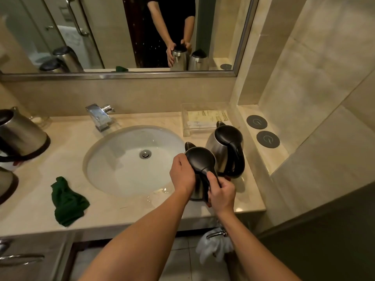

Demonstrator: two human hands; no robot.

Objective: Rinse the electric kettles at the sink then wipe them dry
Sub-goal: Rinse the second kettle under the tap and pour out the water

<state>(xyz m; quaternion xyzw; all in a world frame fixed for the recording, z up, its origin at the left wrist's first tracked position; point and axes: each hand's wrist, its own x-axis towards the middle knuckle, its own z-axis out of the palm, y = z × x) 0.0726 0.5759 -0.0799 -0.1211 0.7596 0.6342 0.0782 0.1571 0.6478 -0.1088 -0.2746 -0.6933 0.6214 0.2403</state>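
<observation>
Head view, items as found:

- Held kettle (199,165): steel body, black lid shut, upright at the right edge of the sink (121,179), on or just above the counter (36,199); contact with the counter is hidden by the hands.
- Left hand (181,173): fingers curled against the kettle's left side, steadying the body.
- Right hand (222,192): closed round the black handle, thumb near the top of the grip.
- Second kettle (226,151): upright, lid shut, just behind and right of the held one, touching or nearly so.
- Two further kettles (20,134): far left of the counter, partly out of frame.
- Green cloth (68,201): crumpled on the counter left of the sink, well apart from both hands.
- Faucet (99,116): behind the basin; no running water visible.
- Clear tray (205,118): behind the second kettle, holding packets.
- Puddle on the counter near the front rim of the sink.

Risks, judged: the wet counter and a wet steel body could let the kettle slip as it is lifted. Swinging it toward the basin may knock the neighbouring kettle. Water reaching the base contacts could harm the appliance.
</observation>
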